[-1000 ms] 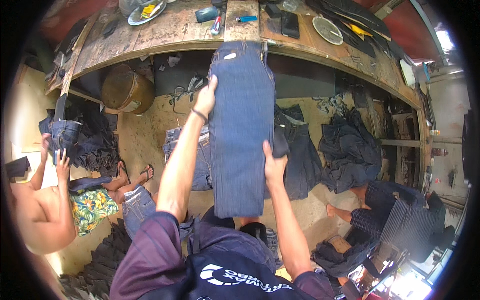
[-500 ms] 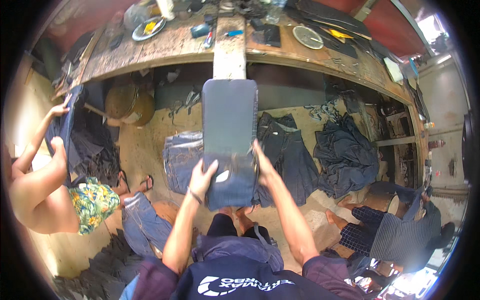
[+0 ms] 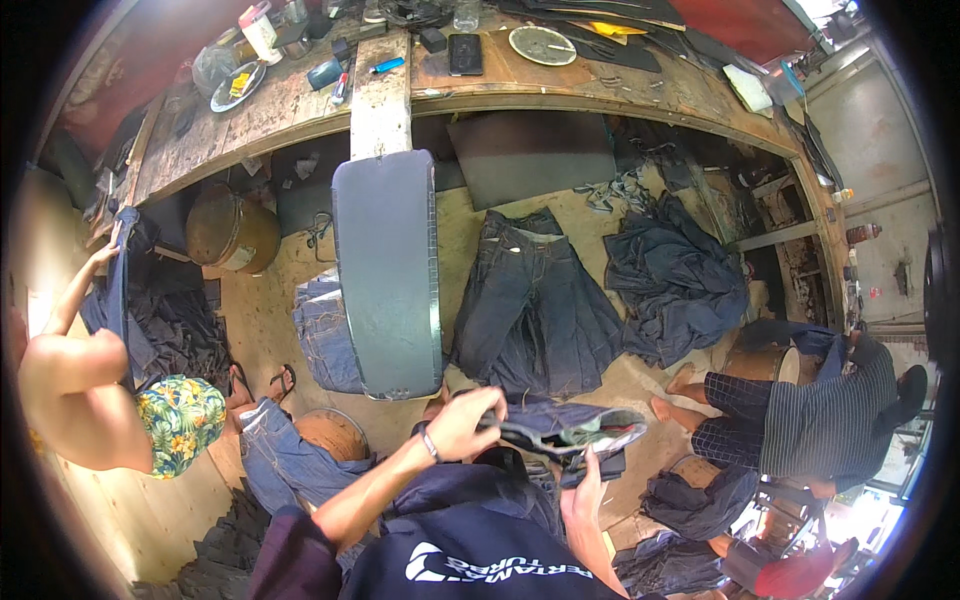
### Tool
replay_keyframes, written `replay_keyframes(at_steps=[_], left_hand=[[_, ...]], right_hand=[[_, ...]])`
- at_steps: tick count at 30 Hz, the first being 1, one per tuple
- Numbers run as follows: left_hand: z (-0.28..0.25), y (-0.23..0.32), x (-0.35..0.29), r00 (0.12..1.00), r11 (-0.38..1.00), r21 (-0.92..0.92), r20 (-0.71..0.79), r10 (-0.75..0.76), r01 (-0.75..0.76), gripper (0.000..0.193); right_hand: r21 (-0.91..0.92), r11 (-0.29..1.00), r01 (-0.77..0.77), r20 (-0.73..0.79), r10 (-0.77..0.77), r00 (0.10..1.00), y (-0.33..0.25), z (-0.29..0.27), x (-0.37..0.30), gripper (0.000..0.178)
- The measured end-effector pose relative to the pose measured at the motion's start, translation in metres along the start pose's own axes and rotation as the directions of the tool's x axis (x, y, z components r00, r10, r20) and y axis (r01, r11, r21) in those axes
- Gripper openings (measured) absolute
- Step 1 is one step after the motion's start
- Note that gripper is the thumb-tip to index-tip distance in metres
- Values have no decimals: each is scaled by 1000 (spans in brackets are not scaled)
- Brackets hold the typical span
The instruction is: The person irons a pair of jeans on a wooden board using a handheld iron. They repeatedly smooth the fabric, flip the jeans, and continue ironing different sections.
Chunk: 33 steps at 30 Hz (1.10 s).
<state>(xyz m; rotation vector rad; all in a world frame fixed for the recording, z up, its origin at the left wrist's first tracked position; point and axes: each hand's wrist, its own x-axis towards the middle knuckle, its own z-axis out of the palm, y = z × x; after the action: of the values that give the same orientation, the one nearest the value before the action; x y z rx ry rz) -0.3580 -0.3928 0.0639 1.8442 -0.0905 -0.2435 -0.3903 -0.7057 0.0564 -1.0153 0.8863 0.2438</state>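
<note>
In front of my body I hold a dark denim garment (image 3: 545,415), apparently jeans, bunched with its open edge toward me and paler lining showing. My left hand (image 3: 462,424) is closed on its left end. My right hand (image 3: 585,490) grips its underside, thumb up along the edge. Just beyond the garment, a long padded board (image 3: 388,270) with a dark cover juts from the bench, bare now. Folded blue jeans (image 3: 322,335) lie partly beneath the board. A dark pair of jeans (image 3: 530,310) is spread out right of it.
A wooden bench (image 3: 270,140) runs along the back, with a plate (image 3: 238,86), a phone (image 3: 465,55) and a round lid (image 3: 542,45). A heap of dark denim (image 3: 675,285) lies at right. One person (image 3: 90,400) works at left; another (image 3: 820,410) sits at right.
The denim garment has come off the board's near end and is now close to my body, toward the right. Both hands moved with it. The view has shifted, so the bench appears further left.
</note>
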Motion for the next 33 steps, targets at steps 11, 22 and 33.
replay_keyframes(at_steps=[11, 22, 33], left_hand=[[-89, -28, 175, 858, 924, 383, -475, 194, 4, 67], [-215, -335, -9, 384, 719, 149, -907, -174, 679, 45], [-80, -316, -55, 804, 698, 447, -91, -587, 560, 33]], right_hand=[[-454, 634, 626, 125, -651, 749, -26, 220, 294, 43], [-904, 333, 267, 245, -107, 964, 136, 128, 221, 71], [-790, -160, 592, 525, 322, 788, 134, 132, 104, 49]])
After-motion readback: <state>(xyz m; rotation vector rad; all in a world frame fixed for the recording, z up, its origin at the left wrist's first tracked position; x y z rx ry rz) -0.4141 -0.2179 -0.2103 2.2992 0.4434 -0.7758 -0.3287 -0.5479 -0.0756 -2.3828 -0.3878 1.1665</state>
